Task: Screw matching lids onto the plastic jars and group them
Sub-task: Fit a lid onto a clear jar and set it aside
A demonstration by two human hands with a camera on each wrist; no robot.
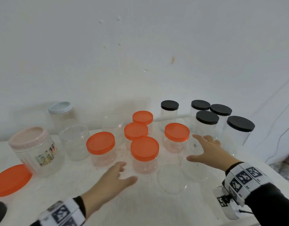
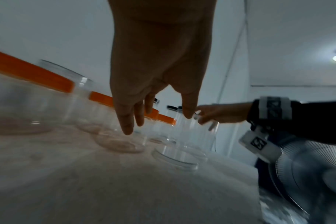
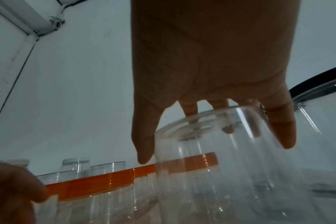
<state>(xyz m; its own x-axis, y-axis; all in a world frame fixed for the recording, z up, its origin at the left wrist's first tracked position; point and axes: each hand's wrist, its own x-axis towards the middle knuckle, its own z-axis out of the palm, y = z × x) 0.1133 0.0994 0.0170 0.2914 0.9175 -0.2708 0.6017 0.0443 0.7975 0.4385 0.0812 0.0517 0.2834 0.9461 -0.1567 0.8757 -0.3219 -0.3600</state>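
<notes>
Your bench (image 1: 140,203) already sorts by colour: black-lidded jars (image 1: 207,123) toward the far right corner, orange-lidded jars (image 1: 144,154) mid-bench, likely so matches stay together. The uncapped clear jar (image 1: 195,162) stands near the front edge, with a clear lid (image 1: 172,178) lying flat just left of it. Your right hand (image 1: 209,150) reaches over that jar, fingers spread wide about its rim; whether they grip, I cannot tell. Your left hand (image 1: 111,181) hovers open, holding nothing, beside the orange jars.
</notes>
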